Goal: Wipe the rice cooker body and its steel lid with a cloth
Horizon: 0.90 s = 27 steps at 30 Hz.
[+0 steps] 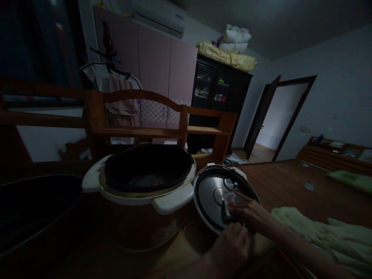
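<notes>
A round pressure cooker lid [207,199] lies tilted with its shiny metal underside up, to the right of the cooker. My right hand [248,211] is over the lid, its fingers pressing a small whitish wipe [229,199] against the metal. My left hand [232,242] is closed at the lid's near edge; its fingertips are partly hidden. Beside the lid stands the electric pressure cooker [145,223], uncovered, with white side handles and a dark interior.
A dark, wide pot [40,217] sits at the far left. Pale green cloth [316,232] lies on the wooden surface [279,178] at right. Behind the cooker rises a wooden shelf frame [142,131]. A door [261,112] stands ajar at the back.
</notes>
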### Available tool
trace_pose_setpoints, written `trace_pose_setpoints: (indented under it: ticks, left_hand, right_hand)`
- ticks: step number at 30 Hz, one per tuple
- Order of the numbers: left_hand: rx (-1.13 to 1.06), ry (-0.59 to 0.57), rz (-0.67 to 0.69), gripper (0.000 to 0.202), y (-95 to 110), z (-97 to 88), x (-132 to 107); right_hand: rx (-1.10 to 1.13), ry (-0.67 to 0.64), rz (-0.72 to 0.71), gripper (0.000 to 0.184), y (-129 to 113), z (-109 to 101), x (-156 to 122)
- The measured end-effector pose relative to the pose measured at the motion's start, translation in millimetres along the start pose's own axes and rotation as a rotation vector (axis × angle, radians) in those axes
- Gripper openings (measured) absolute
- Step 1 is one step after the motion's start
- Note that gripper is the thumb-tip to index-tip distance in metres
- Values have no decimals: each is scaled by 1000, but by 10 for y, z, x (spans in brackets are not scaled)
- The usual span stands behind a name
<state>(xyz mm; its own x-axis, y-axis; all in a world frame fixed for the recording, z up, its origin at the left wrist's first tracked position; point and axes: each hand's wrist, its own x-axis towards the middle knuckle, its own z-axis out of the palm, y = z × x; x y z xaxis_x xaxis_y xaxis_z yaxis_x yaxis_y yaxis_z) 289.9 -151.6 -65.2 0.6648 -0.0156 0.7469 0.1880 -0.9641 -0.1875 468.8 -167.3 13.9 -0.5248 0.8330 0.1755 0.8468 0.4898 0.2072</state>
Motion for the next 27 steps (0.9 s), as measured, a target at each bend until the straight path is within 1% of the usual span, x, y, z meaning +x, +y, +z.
trace_pose_setpoints:
  ticks: [3, 5, 11, 17, 20, 24, 27]
  left_hand:
    - [4, 4, 7, 6, 3, 3, 5]
    - [-7, 1, 1, 5, 3, -5, 14]
    - [-6, -51, 14, 12, -7, -38, 43]
    - [12, -46, 26, 10, -20, -46, 53]
    - [14, -16, 22, 10, -23, -48, 54]
    - [6, 11, 13, 10, -23, -40, 47]
    - [6, 20, 16, 8, -24, -30, 45]
  right_hand:
    - [23, -44, 24, 55, 4, -7, 20]
    - [13, -61, 59, 56, 27, 29, 40]
    - [-25, -46, 126, 61, 188, 174, 155]
    - [-19, -47, 133, 62, 255, 152, 309]
    - [-1, -57, 134, 63, 273, 158, 367]
    - [50, -78, 106, 59, 284, 155, 398]
    - [90, -95, 85, 59, 229, 112, 384]
